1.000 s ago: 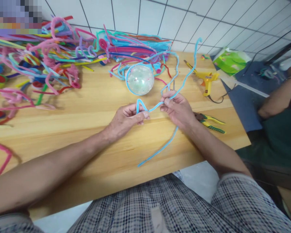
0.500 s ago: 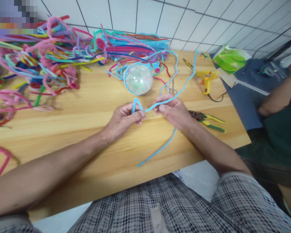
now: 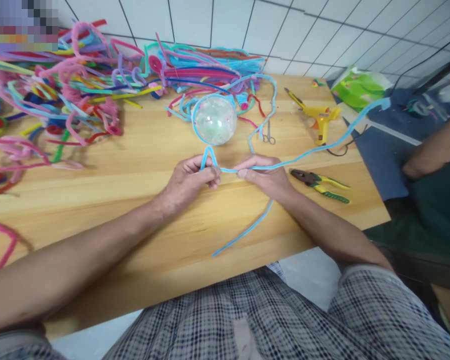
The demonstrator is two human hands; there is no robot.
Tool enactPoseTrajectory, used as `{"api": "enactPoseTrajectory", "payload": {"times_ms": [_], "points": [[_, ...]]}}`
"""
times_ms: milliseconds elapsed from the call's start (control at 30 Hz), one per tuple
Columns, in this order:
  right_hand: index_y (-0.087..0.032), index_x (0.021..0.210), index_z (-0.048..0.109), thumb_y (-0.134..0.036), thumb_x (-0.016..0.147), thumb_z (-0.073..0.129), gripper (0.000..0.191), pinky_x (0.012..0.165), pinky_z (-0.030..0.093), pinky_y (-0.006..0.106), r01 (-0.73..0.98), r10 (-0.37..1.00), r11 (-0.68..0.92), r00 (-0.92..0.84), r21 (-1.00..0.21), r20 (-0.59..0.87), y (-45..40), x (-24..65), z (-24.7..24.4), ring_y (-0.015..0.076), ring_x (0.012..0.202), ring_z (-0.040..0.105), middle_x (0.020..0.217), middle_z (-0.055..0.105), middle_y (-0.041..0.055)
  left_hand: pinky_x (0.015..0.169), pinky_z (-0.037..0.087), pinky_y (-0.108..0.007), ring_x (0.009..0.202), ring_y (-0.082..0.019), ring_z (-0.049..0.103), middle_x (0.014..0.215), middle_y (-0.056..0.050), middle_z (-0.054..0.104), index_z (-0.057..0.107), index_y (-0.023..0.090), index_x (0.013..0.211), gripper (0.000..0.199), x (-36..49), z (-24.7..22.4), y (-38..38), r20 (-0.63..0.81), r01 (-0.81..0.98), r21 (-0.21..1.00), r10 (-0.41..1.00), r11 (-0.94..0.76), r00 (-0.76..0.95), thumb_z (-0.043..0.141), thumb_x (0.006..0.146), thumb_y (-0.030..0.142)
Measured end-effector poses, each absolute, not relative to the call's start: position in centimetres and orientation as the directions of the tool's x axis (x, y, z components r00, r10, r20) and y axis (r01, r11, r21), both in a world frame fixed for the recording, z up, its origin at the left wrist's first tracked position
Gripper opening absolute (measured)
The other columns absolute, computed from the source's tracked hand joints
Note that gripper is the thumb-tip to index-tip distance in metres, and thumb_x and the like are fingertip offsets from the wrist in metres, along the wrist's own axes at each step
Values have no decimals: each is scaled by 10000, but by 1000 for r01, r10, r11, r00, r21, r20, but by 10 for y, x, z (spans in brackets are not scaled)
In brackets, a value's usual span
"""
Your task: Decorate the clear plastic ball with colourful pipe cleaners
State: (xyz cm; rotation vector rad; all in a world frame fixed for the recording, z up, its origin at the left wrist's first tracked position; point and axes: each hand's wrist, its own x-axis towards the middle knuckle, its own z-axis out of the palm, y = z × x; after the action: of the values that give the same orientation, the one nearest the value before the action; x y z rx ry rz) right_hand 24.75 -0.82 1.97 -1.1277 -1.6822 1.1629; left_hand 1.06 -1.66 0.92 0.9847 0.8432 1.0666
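Observation:
A long light-blue pipe cleaner runs between my two hands and stretches off to the right, its far end over the table's right edge. My left hand pinches it just below a pointed, upside-down V bend. A short way to the right, my right hand grips the same pipe cleaner between thumb and fingers. Beyond the bend sits a clear round ball with a blue pipe cleaner curved around its left side. Another blue length lies on the table, partly hidden under my right hand and wrist.
Pliers lie right of my right hand. Behind them are a yellow glue gun and small scissors. Piles of coloured pipe cleaners fill the back and left of the wooden table. Another person's arm is at the right.
The pipe cleaner's free end has swung from upright behind my right hand down and out to the right. My right hand has shifted slightly, its fingers closing nearer to my left.

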Motion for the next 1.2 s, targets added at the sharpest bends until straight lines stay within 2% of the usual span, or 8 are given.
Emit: {"api": "enactPoseTrajectory", "payload": {"times_ms": [133,300,400,533,700,867,1067,1200], "points": [[-252,917,918,-521,838,947,282,653,524,277,251,949,128,-313,-960,44,-8,247,18,152,709,686,807,832,8,557,552,-182,556,-92,650,637,28,735,768,202,695,84,11,7,-15,-118,-323,926,962,196,246,847,715,224],[-251,956,918,-663,788,975,449,668,595,276,83,981,12,-196,-997,-4,-4,248,9,140,657,715,741,818,2,544,547,-189,549,-94,639,634,23,723,737,201,685,114,12,9,-16,-114,-334,926,973,177,200,843,709,235],[-235,888,901,-712,716,1004,518,646,607,270,41,987,-14,-158,-999,-21,-2,248,9,128,618,705,722,809,1,537,544,-186,550,-92,638,638,25,719,716,202,680,124,13,11,-17,-120,-341,923,976,176,179,834,693,235],[-214,761,844,-668,658,1055,512,622,607,241,61,986,-54,-153,-997,-63,-3,244,16,112,600,692,699,794,-3,539,540,-180,560,-89,642,646,31,717,705,204,681,116,13,12,-18,-127,-351,920,979,177,160,820,676,216],[-211,771,806,-721,655,1037,572,558,568,211,-45,990,-83,-118,-995,-78,-2,242,20,91,564,670,710,782,-16,554,533,-210,575,-101,632,666,33,713,688,216,706,114,13,8,-18,-93,-336,931,983,141,156,802,697,218],[-201,795,792,-735,593,1059,630,512,540,200,-62,984,-168,-71,-984,-164,3,247,22,85,547,657,721,774,-10,582,511,-256,568,-109,595,668,32,687,648,223,709,140,14,5,-22,-21,-243,969,993,49,117,779,752,243],[-181,800,807,-732,572,1069,652,495,549,198,-28,962,-250,-124,-968,-245,5,250,21,89,536,664,725,788,9,616,485,-266,593,-112,574,666,35,650,646,214,708,167,11,11,-27,64,-122,991,993,-51,99,767,816,253],[-172,734,767,-737,556,1076,668,466,530,197,-41,959,-262,-123,-964,-256,6,252,20,87,519,652,701,773,15,628,473,-266,600,-112,572,650,40,636,629,211,693,190,11,12,-28,84,-88,993,992,-75,99,763,820,256]]}}
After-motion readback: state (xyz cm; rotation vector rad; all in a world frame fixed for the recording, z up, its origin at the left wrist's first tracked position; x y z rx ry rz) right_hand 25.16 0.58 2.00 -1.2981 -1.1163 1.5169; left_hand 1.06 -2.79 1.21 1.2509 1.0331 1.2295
